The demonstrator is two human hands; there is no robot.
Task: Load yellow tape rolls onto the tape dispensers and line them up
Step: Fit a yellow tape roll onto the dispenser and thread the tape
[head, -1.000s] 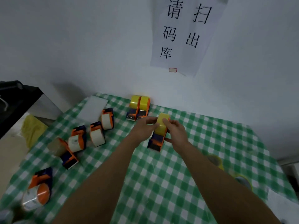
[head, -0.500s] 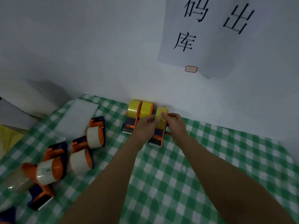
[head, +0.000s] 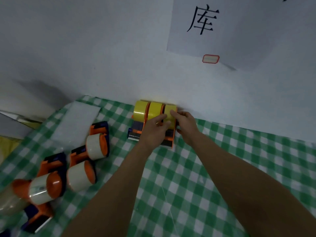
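Left hand (head: 154, 129) and right hand (head: 186, 125) fingers are both grasping the 3rd yellow-roll dispenser (head: 169, 135), sitting rightmost in the bench (head: 222, 168) row by the wall (head: 102, 65).

Wall (head: 102, 65) backs the 3 yellow dispensers (head: 141, 112); cloth (head: 239, 159) rightward seems open.

— What is happening on the checked desk (head: 222, 168)?
— The left grip (head: 153, 132) and right grip (head: 186, 127) are holding a yellow-roll dispenser (head: 170, 111), which is standing just beside two others (head: 147, 112) against the wall (head: 85, 48).
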